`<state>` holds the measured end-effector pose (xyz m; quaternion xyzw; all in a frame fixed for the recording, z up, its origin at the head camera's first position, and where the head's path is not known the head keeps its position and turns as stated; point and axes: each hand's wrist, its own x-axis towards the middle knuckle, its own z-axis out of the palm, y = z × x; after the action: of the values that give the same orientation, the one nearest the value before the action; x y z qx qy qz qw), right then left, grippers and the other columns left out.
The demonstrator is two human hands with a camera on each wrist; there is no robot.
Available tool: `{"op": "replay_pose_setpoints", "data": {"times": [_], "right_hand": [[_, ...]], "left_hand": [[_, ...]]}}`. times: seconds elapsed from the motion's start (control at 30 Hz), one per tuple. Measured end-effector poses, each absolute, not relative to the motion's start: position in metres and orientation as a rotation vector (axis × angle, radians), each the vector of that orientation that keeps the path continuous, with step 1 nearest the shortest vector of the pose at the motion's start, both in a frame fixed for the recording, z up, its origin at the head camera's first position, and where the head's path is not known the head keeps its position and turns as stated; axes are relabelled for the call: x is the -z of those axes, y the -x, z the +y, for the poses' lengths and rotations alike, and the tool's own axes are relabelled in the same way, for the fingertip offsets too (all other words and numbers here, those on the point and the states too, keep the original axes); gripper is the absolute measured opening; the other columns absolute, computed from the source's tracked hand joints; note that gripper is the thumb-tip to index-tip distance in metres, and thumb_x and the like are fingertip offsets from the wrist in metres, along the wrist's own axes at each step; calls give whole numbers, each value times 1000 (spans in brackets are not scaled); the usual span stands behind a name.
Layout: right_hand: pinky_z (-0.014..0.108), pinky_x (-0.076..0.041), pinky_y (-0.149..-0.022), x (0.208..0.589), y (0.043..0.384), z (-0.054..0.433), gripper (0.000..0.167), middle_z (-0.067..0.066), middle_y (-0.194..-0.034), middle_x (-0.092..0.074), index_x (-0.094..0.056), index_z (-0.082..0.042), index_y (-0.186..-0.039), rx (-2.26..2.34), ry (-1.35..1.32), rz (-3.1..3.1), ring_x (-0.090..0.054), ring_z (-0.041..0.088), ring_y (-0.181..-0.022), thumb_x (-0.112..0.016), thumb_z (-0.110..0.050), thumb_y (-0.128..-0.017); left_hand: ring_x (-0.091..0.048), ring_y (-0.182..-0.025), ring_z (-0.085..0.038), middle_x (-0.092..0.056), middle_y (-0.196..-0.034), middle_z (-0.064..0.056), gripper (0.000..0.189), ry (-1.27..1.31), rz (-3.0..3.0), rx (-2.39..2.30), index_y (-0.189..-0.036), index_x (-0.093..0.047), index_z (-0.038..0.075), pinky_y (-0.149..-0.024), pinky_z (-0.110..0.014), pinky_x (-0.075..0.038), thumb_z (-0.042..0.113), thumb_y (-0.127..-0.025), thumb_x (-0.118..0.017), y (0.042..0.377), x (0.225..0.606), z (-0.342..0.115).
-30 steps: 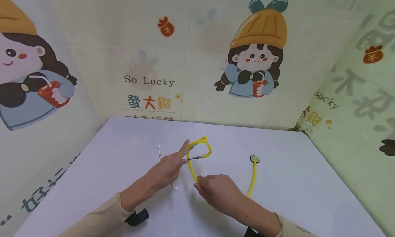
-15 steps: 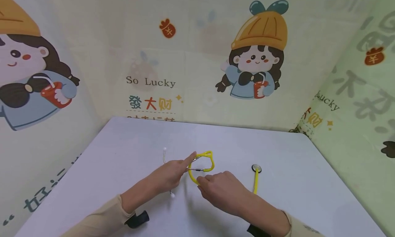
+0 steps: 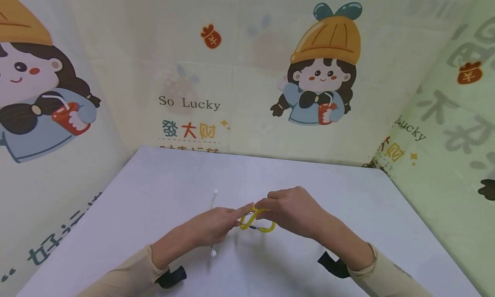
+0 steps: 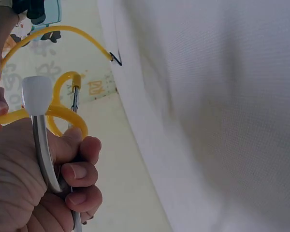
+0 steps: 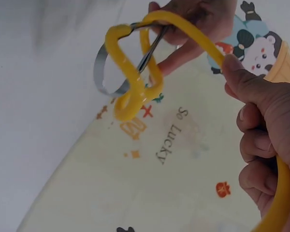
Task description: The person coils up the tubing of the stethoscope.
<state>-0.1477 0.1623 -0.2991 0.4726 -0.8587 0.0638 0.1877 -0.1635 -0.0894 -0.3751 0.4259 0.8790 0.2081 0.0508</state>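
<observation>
A stethoscope with yellow tubing (image 3: 268,229) is in both hands above the table. My left hand (image 3: 214,226) grips its metal ear tubes (image 4: 44,150), fingers curled round them in the left wrist view. One white ear tip (image 3: 215,191) sticks out beyond that hand, another ear tip (image 3: 213,253) on the near side. My right hand (image 3: 294,211) pinches the tubing close to the left fingertips. In the right wrist view the tubing (image 5: 188,26) bends over the metal tubes and loops beneath. The chest piece (image 4: 116,59) shows at the tube's far end; the head view hides it.
The white table (image 3: 174,172) lies under both hands. Patterned cloth walls (image 3: 247,73) rise behind it and on both sides. Black straps hang at the left wrist (image 3: 171,277) and the right wrist (image 3: 334,264).
My right hand has moved up and toward the left hand, bringing the yellow tubing across the ear tubes. Both hands now nearly meet. The chest piece has gone out of sight in the head view.
</observation>
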Motion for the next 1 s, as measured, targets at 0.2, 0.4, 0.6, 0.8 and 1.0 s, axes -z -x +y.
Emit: {"op": "replay_pose_setpoints", "data": {"times": [0.2,0.4,0.6,0.8,1.0], "right_hand": [[13,-43,-54,302,162,167,25,-10,-76,-69,-81,-17,-105,-262,-1301,-2416,-61,0,-61,-88,-22,-81],[14,-44,-54,308,176,173,33,-8,-76,-69,-81,-17,-110,-344,-1231,-2423,-61,2,-61,-90,-22,-78],[14,-42,-53,319,183,177,34,-9,-76,-69,-82,-18,-111,-435,-1193,-2426,-57,0,-60,-89,-23,-78],[16,-42,-53,331,187,178,36,-9,-77,-68,-80,-17,-116,-514,-1183,-2452,-53,-1,-60,-87,-24,-81],[18,-44,-55,341,189,178,40,-10,-77,-66,-75,-19,-127,-534,-1114,-2595,-49,0,-62,-81,-21,-88]], "left_hand": [[-68,-89,-9,-75,-112,-7,72,-1317,2638,-634,-160,-34,17,-77,-24,-55,-3,-97,-64,161,371,-91],[-59,-78,-4,-74,-111,-6,69,-1341,2589,-661,-161,-33,19,-72,-21,-52,3,-101,-62,161,366,-93],[-59,-82,-3,-71,-122,2,64,-1358,2509,-645,-160,-36,20,-76,-17,-52,8,-102,-62,161,361,-91],[-53,-76,-2,-68,-103,1,54,-1366,2435,-726,-156,-39,15,-69,-17,-49,12,-105,-58,158,361,-94],[-47,-70,0,-66,-91,-1,51,-1361,2386,-870,-153,-40,8,-63,-16,-45,10,-105,-57,158,361,-97]]}}
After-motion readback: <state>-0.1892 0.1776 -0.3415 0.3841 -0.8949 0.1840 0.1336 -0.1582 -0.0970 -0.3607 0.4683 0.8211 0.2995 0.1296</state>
